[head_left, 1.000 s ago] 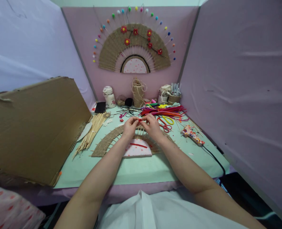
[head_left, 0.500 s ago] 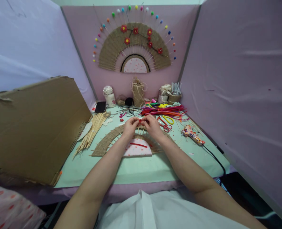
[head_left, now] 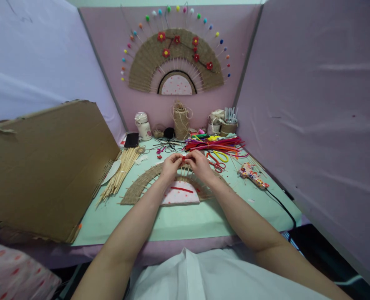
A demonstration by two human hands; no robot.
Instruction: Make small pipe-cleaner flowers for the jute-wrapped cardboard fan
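Observation:
My left hand (head_left: pixel 171 165) and my right hand (head_left: pixel 198 163) meet over the upper edge of a twine-wrapped fan (head_left: pixel 144 182). Between their pinched fingertips is a small bent piece of red pipe cleaner (head_left: pixel 184 158), mostly hidden by the fingers. Below the hands, a straight red pipe cleaner (head_left: pixel 181 190) lies across the fan's white, red-dotted half-circle (head_left: pixel 180 198). To the right of my right hand are red-handled scissors (head_left: pixel 216 163) and a yellow-handled pair (head_left: pixel 221 156). A small red flower shape (head_left: pixel 159 157) rests left of my left hand.
A bundle of pipe cleaners (head_left: pixel 214 145), a twine roll (head_left: pixel 181 121) and a white bottle (head_left: pixel 143 126) stand behind. Wooden sticks (head_left: pixel 119 177) and a cardboard sheet (head_left: pixel 47 171) are left; a corded glue gun (head_left: pixel 252 176) is right. A finished flowered fan (head_left: pixel 147 62) hangs on the back wall.
The hands stay in almost the same place, both still pinching the red piece. The view has shifted very slightly; nothing else has visibly moved.

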